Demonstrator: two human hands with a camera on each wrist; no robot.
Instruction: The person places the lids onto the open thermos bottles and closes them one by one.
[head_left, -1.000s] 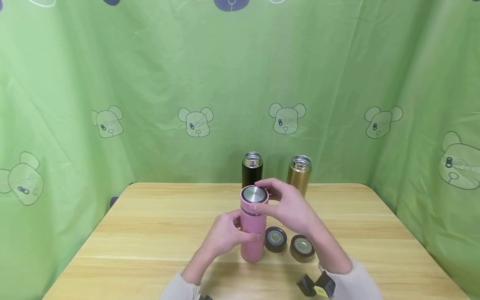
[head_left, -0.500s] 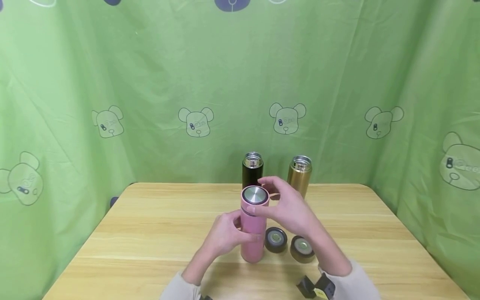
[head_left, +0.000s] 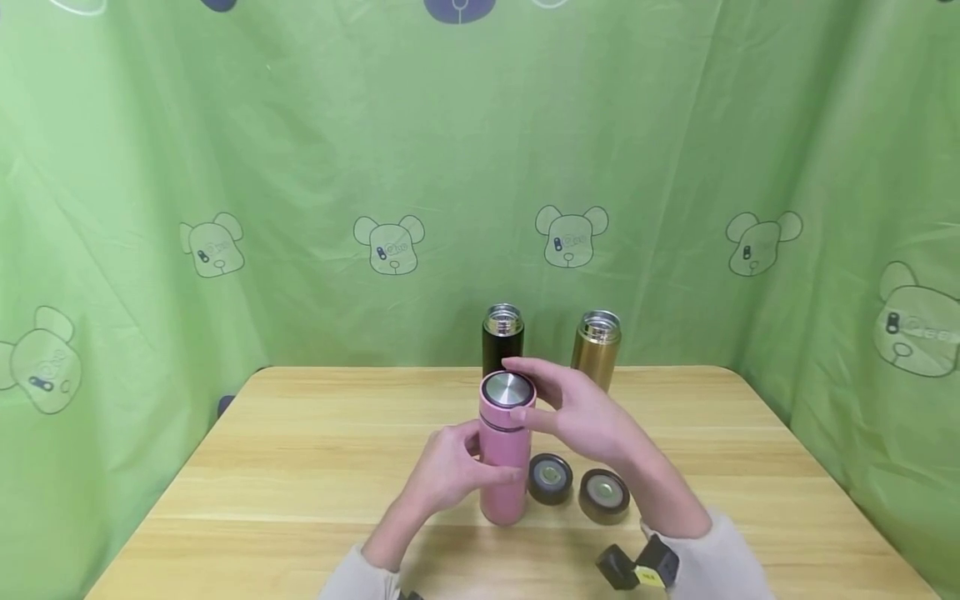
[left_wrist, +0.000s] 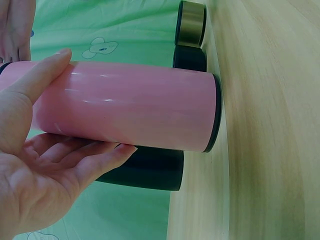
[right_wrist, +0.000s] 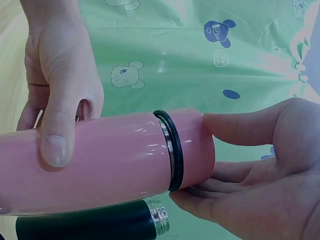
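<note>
A pink vacuum flask (head_left: 504, 471) stands upright near the middle of the wooden table. My left hand (head_left: 450, 468) grips its body, thumb across the front and fingers behind. At the top, my right hand (head_left: 588, 417) holds the pink lid (head_left: 495, 410) with the thumb on the near side and fingers round the far side. The lid has a shiny metal disc on top. In the right wrist view, a black ring (right_wrist: 176, 155) and a thin silver band show between lid and body. My right thumb touches the lid's top edge there.
Behind stand a black flask (head_left: 503, 346) and a gold flask (head_left: 597, 354), both without lids, metal necks showing. Two dark-rimmed lids (head_left: 550, 479) lie upside down right of the pink flask. A green curtain (head_left: 450, 150) surrounds the table (head_left: 300, 467).
My right hand's fingers have turned round the lid: the thumb has shifted right and the fingers reach farther over the back. The left hand and the flask stay in place.
</note>
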